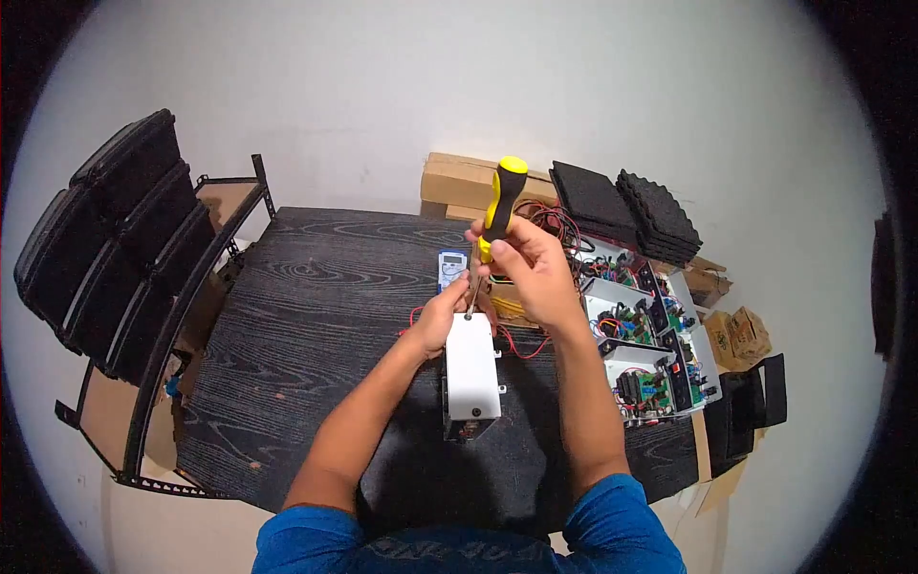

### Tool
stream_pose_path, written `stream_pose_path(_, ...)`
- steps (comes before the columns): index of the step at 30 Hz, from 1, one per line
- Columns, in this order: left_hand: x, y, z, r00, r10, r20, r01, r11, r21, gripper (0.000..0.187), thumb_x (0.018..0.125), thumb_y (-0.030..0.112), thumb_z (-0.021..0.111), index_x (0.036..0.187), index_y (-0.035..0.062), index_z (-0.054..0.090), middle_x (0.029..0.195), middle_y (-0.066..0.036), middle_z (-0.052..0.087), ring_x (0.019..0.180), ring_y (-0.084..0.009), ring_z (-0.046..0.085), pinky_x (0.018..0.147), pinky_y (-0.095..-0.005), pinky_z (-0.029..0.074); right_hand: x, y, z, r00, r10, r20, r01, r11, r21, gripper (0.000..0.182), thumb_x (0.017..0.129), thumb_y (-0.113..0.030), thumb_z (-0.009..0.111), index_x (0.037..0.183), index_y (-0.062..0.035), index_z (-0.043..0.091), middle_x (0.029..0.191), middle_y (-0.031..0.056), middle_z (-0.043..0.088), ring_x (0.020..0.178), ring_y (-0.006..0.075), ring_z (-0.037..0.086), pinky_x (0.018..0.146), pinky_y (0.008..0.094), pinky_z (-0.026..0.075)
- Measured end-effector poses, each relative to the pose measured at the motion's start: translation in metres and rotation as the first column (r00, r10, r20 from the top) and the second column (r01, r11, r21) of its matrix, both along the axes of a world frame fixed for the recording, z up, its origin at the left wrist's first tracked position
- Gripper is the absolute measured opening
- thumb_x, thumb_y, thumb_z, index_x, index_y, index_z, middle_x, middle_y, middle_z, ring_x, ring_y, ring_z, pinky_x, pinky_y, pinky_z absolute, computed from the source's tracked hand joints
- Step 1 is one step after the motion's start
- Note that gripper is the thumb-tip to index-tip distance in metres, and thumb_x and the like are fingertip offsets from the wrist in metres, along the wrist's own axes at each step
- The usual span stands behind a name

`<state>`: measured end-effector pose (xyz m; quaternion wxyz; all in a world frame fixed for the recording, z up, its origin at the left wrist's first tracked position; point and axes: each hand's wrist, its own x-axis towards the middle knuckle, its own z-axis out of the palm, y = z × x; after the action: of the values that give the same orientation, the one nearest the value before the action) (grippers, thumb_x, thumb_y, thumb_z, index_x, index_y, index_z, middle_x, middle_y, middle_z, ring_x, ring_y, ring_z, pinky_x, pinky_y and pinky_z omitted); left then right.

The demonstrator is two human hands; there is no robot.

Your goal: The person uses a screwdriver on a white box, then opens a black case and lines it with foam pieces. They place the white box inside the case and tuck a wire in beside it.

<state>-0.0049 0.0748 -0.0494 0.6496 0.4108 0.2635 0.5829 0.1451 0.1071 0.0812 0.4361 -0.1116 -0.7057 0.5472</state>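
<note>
A yellow and black screwdriver (pixel 505 196) stands nearly upright in my right hand (pixel 537 273), whose fingers close round the lower part of its handle. The shaft runs down to a screw at the far end of a white metal case (pixel 470 359). My left hand (pixel 445 314) is at that far end, thumb and fingers closed about the case and close to the screwdriver's shaft. Another dark screw (pixel 476 412) sits at the near end of the case's top. Just beyond my hands lies a blue and white multimeter (pixel 452 266), with red test leads (pixel 524 352) beside the case.
Opened white units with circuit boards (pixel 626 320) stand on the right of the dark wood-grain table (pixel 306 287). Cardboard boxes (pixel 469 182) and black foam sheets (pixel 631 206) are at the back. A metal rack (pixel 158 354) with black cases (pixel 124 249) borders the left.
</note>
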Motion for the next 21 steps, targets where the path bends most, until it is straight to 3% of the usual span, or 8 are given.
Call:
stream_pose_path(6,0.003,-0.001,0.002,1.000,0.018,-0.020,-0.018,0.999,-0.041,0.068,0.109,0.057,0.035,0.093,0.0001,0.070,0.084,-0.017,0.074,0.076,-0.0245,0.075,0.069,-0.0350,0.060,0.004,0.005,-0.004,1.000,0.003,-0.015,-0.004,0.999,-0.047,0.018,0.099,-0.003,0.074,0.113,-0.0003,0.063,0.101,0.0042,0.071,0.082,0.0067,0.068,0.071,0.0233,0.057)
stream_pose_path(11,-0.003,0.004,-0.005,0.996,-0.051,-0.075,0.055,0.997,0.047,0.060,0.107,0.048,0.039,0.092,-0.0010,0.070,0.084,-0.016,0.074,0.077,-0.0237,0.074,0.072,-0.0349,0.059,-0.001,0.002,-0.008,0.996,-0.031,-0.080,0.031,1.000,-0.003,0.022,0.096,-0.002,0.077,0.106,-0.0032,0.058,0.097,0.0024,0.069,0.079,0.0058,0.067,0.066,0.0217,0.055)
stream_pose_path(15,-0.004,0.005,-0.008,0.990,-0.040,-0.138,0.047,0.998,0.046,0.055,0.105,0.041,0.038,0.093,-0.0015,0.071,0.085,-0.016,0.074,0.078,-0.0229,0.073,0.075,-0.0353,0.059,-0.005,-0.001,-0.009,0.981,-0.057,-0.185,0.060,0.998,0.011,0.021,0.099,-0.005,0.075,0.113,-0.0016,0.060,0.097,0.0024,0.069,0.078,0.0053,0.066,0.066,0.0218,0.054)
stream_pose_path(18,-0.002,-0.001,0.001,0.992,-0.043,-0.115,0.034,0.996,-0.080,0.055,0.105,0.040,0.037,0.094,-0.0021,0.072,0.086,-0.015,0.074,0.078,-0.0226,0.072,0.077,-0.0358,0.059,0.004,0.000,-0.005,0.960,-0.140,-0.242,0.156,0.987,0.049,0.022,0.103,-0.011,0.070,0.121,-0.0006,0.062,0.099,0.0025,0.069,0.081,0.0049,0.065,0.068,0.0226,0.054)
stream_pose_path(21,-0.004,-0.002,0.003,0.984,-0.036,-0.174,0.036,0.999,-0.002,0.055,0.105,0.039,0.038,0.094,-0.0019,0.072,0.087,-0.014,0.075,0.080,-0.0226,0.073,0.078,-0.0358,0.059,0.017,0.008,-0.007,0.934,-0.268,-0.235,0.298,0.949,0.100,0.023,0.106,-0.014,0.068,0.124,-0.0003,0.064,0.099,0.0017,0.069,0.084,0.0056,0.061,0.074,0.0228,0.050)
